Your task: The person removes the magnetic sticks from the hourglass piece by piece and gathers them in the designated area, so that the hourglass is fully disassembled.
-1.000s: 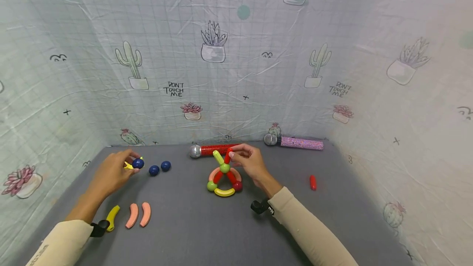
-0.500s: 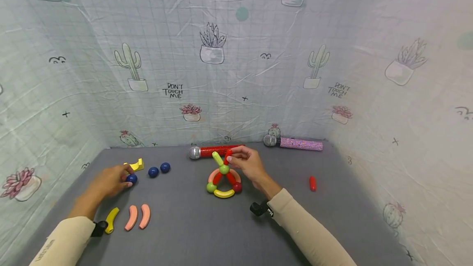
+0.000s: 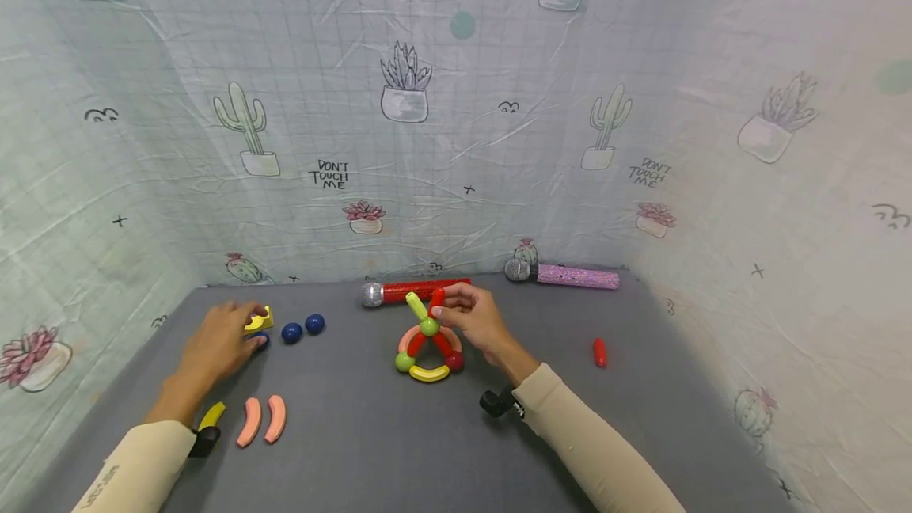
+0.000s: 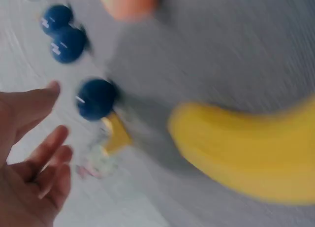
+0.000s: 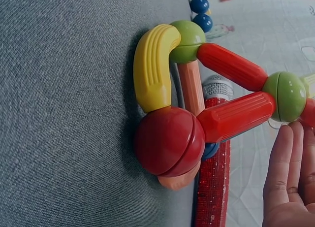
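My left hand (image 3: 221, 343) hovers over a blue ball (image 3: 264, 340), partly hiding it. In the left wrist view its fingers are spread, apart from that ball (image 4: 96, 99), which sits by a yellow piece (image 4: 117, 133). My right hand (image 3: 476, 319) pinches a red stick (image 3: 437, 302) at the top of a built frame of balls and rods. This stick and a lime stick (image 3: 416, 305) rise from the upper green ball (image 3: 429, 327). Below stand red rods (image 5: 236, 116), a lower green ball (image 5: 188, 40), a dark red ball (image 5: 170, 142) and a curved yellow rod (image 5: 153, 67).
Two blue balls (image 3: 292, 332) lie right of my left hand. Two curved pink rods (image 3: 275, 419) and a curved yellow rod (image 3: 211, 416) lie front left. A red microphone (image 3: 402, 292) and a purple one (image 3: 579, 276) lie along the back; a red stick (image 3: 600, 352) rests at right.
My left hand has lowered the blue ball beside the yellow piece and let go of it, fingers now spread above. My right hand keeps its place on the red stick.
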Demonstrator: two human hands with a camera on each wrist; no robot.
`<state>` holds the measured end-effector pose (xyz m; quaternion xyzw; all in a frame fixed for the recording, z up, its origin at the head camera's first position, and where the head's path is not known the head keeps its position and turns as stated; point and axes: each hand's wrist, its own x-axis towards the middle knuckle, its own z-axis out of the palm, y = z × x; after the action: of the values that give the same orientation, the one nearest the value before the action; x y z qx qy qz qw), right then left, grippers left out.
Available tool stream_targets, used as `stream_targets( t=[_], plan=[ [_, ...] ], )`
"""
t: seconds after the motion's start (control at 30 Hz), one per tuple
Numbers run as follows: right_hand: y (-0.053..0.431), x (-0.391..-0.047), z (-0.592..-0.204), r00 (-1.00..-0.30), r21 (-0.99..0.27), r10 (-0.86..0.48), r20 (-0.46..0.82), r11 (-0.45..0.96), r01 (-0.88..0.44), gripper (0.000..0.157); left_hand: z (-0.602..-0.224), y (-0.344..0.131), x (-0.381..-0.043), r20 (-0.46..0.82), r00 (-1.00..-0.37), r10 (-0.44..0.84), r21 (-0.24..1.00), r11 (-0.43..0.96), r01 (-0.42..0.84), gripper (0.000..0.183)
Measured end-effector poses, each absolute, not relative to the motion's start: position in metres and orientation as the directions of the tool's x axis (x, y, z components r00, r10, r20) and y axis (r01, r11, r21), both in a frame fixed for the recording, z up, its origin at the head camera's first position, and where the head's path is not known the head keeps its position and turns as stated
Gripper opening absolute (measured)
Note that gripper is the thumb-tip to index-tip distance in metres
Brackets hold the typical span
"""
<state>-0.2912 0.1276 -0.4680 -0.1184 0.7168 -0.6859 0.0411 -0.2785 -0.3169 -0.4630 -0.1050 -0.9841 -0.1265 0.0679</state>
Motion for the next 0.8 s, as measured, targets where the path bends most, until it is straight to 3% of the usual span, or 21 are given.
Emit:
stream_targets(
  t=[0.27, 0.5, 0.8],
  plan=[
    [0.130, -0.290, -0.466, -0.962, -0.982, -0.221, 0.158, 0.065, -0.176, 0.031, -0.434, -0.247, -0.268, 0.362, -0.898, 0.249, 0.287, 0.887, 0.361, 0.034],
    [0.130, -0.290, -0.466, -0.955, -0.970, -0.225, 0.195, 0.101, -0.222, 0.030, -0.438, -0.183, -0.266, 0.325, -0.891, 0.316, 0.381, 0.818, 0.430, 0.036],
    [0.127, -0.290, -0.465, -0.945, -0.958, -0.236, 0.226, 0.121, -0.259, 0.031, -0.463, -0.129, -0.270, 0.280, -0.895, 0.348, 0.606, 0.658, 0.446, 0.038]
  ],
)
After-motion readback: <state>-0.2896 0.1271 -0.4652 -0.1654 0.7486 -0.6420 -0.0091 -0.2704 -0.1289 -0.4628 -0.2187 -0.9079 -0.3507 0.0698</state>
